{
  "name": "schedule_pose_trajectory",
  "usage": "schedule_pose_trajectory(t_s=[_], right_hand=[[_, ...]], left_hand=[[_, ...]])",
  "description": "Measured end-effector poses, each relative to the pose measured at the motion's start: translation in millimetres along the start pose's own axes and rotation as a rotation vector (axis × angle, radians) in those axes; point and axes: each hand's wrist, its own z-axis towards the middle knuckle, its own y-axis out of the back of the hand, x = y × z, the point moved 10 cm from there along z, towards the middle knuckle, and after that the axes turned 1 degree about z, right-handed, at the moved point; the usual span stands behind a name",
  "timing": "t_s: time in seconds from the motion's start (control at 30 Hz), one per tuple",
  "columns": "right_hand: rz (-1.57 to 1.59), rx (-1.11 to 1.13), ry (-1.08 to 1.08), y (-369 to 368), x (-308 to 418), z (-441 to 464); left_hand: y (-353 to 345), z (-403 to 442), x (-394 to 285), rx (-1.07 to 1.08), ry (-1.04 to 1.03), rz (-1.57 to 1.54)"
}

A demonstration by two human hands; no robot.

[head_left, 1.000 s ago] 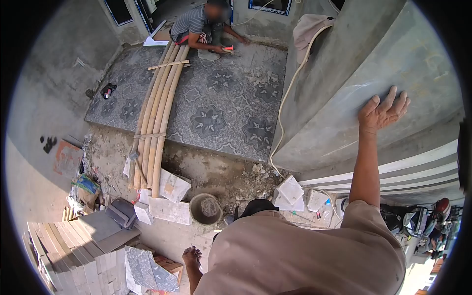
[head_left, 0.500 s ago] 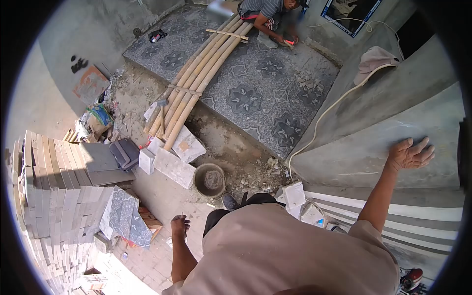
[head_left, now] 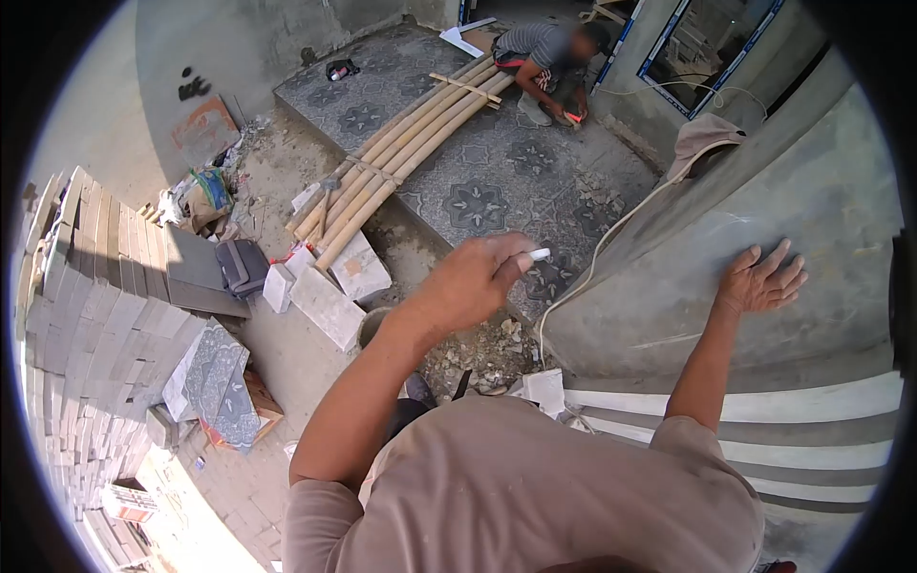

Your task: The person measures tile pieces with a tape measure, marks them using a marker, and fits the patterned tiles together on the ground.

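My left hand [head_left: 478, 282] is raised in front of my chest, fingers closed around a short white stick [head_left: 541, 254] that looks like a cigarette. Only the tip of the stick sticks out past the fingers. Fingers spread, my right hand [head_left: 764, 279] rests against the grey plastered wall [head_left: 812, 201]. A beige cap [head_left: 705, 141] sits by a pale cable [head_left: 611, 239] on the same wall, farther along. Below my left forearm, a bucket [head_left: 371, 328] is mostly hidden.
Bamboo poles [head_left: 401, 158] slope from the patterned tile floor [head_left: 478, 205] to white blocks [head_left: 330, 306]. A person [head_left: 544, 67] crouches beyond them. Stacked tiles [head_left: 105, 315] and a dark bag [head_left: 242, 266] stand at left. Rubble [head_left: 482, 358] lies near my feet; white-edged steps [head_left: 735, 406] are at right.
My left hand has risen from low at my side to in front of my chest with the white stick. The right hand stays at the wall. The view has shifted slightly.
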Motion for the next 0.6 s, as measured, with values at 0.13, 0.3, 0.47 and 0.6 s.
schedule_pose_trajectory(t_s=[0.13,0.3,0.47,0.6], right_hand=[[0.001,0.004,-0.007,0.5,-6.7,-2.2],[0.263,0.052,-0.006,30.6,14.9,-6.8],[1.348,1.013,0.047,49.5,187.3,-176.9],[1.598,1.998,0.882,311.1,290.3,-329.1]], left_hand=[[-4.7,-235.5,239.0,-0.475,0.630,0.027],[-166.4,-732.2,252.2,-1.002,1.708,-0.278],[-336.1,-887.2,46.0,-1.434,2.108,-0.602],[-414.1,-895.6,24.2,-1.829,1.978,-0.737]])
